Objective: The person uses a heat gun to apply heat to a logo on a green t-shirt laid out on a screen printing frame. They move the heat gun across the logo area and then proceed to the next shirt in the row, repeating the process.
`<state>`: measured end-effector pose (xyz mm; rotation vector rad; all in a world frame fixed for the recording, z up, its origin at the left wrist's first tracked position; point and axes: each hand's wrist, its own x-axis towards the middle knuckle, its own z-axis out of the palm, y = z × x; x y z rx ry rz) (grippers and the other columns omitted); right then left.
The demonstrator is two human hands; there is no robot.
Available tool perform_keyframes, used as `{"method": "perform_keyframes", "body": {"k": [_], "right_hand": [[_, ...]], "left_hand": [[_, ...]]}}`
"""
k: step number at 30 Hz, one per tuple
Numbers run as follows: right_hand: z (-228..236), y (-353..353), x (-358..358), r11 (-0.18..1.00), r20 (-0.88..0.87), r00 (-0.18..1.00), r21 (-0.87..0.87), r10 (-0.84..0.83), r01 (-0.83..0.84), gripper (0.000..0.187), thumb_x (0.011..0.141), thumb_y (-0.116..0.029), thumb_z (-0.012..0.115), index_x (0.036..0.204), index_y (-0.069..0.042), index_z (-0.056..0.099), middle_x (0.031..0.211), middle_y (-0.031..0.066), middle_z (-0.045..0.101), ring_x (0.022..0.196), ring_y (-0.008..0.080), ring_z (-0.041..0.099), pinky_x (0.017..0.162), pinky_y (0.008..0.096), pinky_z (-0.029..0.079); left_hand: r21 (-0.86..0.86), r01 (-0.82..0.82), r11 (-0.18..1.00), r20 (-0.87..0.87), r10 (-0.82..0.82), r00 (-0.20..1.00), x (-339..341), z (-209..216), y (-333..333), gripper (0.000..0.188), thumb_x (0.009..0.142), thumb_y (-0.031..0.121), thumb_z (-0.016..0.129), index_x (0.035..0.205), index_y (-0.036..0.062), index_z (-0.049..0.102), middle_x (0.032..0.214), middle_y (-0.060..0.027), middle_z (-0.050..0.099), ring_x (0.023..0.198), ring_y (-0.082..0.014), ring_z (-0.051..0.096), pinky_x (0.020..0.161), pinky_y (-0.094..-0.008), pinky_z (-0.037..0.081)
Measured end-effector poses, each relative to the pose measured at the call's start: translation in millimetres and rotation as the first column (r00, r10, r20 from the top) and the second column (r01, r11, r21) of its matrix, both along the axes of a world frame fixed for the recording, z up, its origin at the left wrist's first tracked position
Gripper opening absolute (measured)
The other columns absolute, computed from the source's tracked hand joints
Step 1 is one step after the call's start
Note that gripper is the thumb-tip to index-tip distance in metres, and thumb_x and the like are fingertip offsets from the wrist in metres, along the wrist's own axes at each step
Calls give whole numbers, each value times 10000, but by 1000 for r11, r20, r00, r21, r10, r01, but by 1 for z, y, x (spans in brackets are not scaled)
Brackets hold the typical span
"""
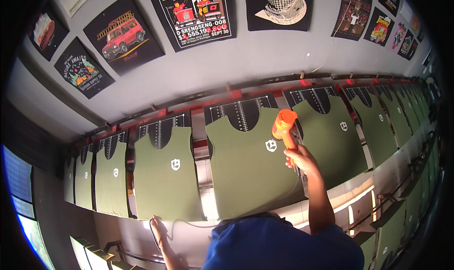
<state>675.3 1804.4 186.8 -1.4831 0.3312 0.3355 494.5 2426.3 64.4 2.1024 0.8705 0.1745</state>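
My right hand (303,160) is wrapped round the handle of an orange hair dryer (285,122), raised over the right chest of a green shirt panel (241,175). A white shield print (271,145) shows on the cloth just left of the dryer. The panel lies flat on a black board (243,107) marked with white ruler lines. Low on the left, my left hand (159,228) is closed on a dark power cord (182,221) beside the near edge of another green panel (165,185). The cord runs across in front of my blue shirt toward the dryer.
More green panels with shield prints, such as one at the right (326,128), lie on boards along a long red-and-black rack (227,90). A second row of boards (390,227) stands at the lower right. Printed posters (124,36) hang on the grey wall (198,64).
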Motion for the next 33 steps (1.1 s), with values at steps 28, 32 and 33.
{"method": "perform_keyframes", "body": {"k": [28, 32, 33], "right_hand": [[-3, 38, 4, 982, -63, 994, -172, -95, 82, 189, 894, -196, 628, 931, -27, 553, 727, 21, 549, 591, 128, 597, 539, 263, 503], [2, 30, 5, 991, -79, 992, -99, -100, 92, 176, 900, -189, 614, 928, -27, 552, 731, 23, 551, 591, 126, 598, 541, 262, 503], [-2, 30, 4, 987, -62, 993, -133, -100, 91, 174, 900, -188, 614, 928, -28, 552, 732, 23, 551, 591, 126, 599, 541, 262, 503]], "left_hand": [[500, 154, 852, -182, -70, 981, 40, -94, -66, 202, 864, 113, 515, 993, -33, 567, 994, -224, 579, 978, -401, 543, 857, -499, 422], [597, 104, 796, -107, -50, 993, 41, -76, -83, 140, 855, 120, 522, 880, -14, 555, 908, -190, 567, 899, -381, 545, 792, -491, 419], [587, 117, 801, -142, -40, 989, 45, -70, -85, 142, 857, 126, 524, 876, -12, 553, 906, -187, 567, 897, -380, 546, 791, -487, 419]]}}
